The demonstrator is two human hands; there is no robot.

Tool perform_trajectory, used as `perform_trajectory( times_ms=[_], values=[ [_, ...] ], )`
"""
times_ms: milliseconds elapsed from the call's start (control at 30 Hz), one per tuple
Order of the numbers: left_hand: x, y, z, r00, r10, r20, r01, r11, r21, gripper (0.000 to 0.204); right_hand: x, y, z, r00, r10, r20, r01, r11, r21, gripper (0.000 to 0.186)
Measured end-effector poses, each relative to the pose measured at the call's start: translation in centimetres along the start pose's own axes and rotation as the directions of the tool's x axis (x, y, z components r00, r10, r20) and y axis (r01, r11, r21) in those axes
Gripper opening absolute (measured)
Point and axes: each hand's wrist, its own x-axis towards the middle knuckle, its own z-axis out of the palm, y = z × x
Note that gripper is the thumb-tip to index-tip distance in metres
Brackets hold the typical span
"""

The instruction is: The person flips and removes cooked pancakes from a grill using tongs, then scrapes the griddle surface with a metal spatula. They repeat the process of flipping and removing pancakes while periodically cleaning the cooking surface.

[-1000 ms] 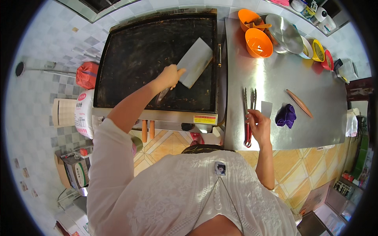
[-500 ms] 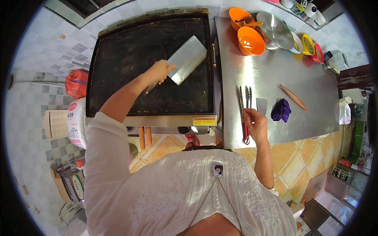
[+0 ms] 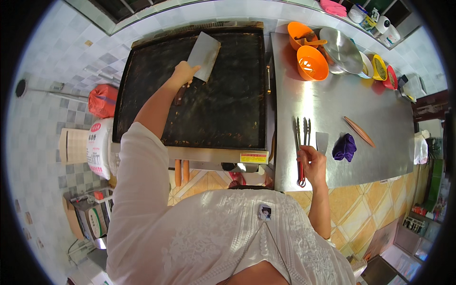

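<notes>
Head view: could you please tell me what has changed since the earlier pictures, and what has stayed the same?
The left hand has moved the broad-bladed tool leftward and toward the back of the griddle. Nothing was visibly picked up or let go. The right hand stays at the red-handled tongs; the purple cloth and brown tapered stick lie as before.
</notes>
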Motion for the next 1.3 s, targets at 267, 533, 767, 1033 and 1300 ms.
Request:
perform_trajectory(
  times_ms=[267,533,767,1033,1300],
  values=[
    [-1.8,-1.3,-0.1,0.994,0.014,0.105,-0.004,0.995,-0.097,0.047,1.3,0.8,0.6,0.999,-0.013,0.053,0.010,0.998,0.057,0.018],
    [-2.6,5.1,6.7,0.987,0.040,0.157,-0.019,0.990,-0.137,0.049,1.7,0.9,-0.1,0.997,-0.021,0.076,0.017,0.998,0.055,0.018],
    [0.9,1.4,1.9,0.995,-0.084,-0.050,0.080,0.994,-0.079,0.047,1.0,3.6,-2.1,0.999,-0.018,-0.027,0.019,1.000,0.025,0.015],
    [-3.7,4.6,6.7,0.996,-0.075,0.056,0.081,0.989,-0.122,0.047,1.8,2.7,-1.6,0.999,-0.019,0.043,0.015,0.996,0.093,0.015],
    [-4.8,-1.1,2.4,0.934,-0.353,-0.052,0.325,0.901,-0.288,0.044,1.1,5.8,-2.5,0.997,-0.065,0.039,0.064,0.998,0.013,0.016]
  ],
)
